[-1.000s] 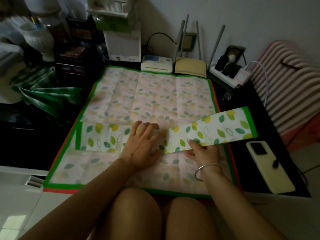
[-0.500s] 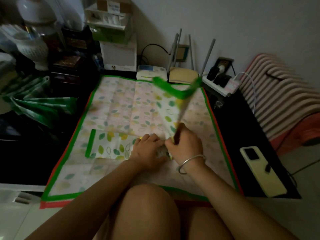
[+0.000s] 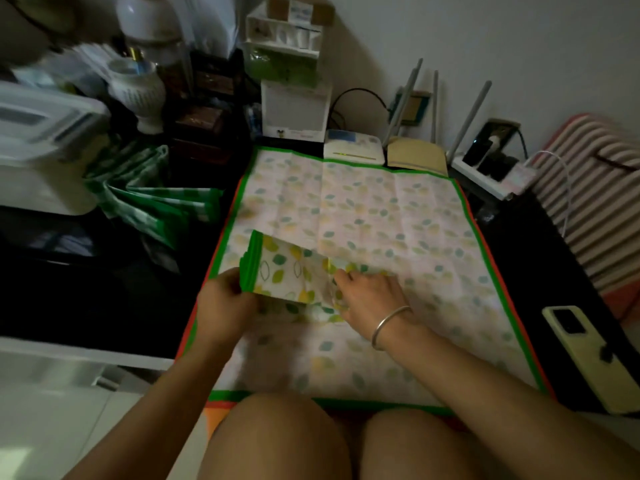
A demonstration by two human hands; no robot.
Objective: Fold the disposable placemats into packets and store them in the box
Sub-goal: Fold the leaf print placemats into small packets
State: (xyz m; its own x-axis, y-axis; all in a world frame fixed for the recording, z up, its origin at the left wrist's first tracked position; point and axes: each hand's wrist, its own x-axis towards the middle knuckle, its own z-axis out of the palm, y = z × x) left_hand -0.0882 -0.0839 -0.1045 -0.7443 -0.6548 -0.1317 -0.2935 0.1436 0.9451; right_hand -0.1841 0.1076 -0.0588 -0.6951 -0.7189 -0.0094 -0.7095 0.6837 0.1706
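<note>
Head view: the left hand (image 3: 225, 303) has its fingers curled round the green-edged end of the folded placemat (image 3: 291, 271), and the right hand (image 3: 370, 296) (bracelet (image 3: 388, 325) on the wrist) pinches the opposite end. The packet sits between both hands, over the near-left part of a spread placemat (image 3: 363, 209) on the dark table (image 3: 540, 271). A phone (image 3: 588, 355) lies well off to the right.

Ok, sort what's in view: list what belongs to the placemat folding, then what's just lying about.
Job in hand: folded placemat, gripped at its green edge by the left hand, right hand on it; spread placemat underneath; heap of placemats.

Lying about: phone; router; power strip; vase.
</note>
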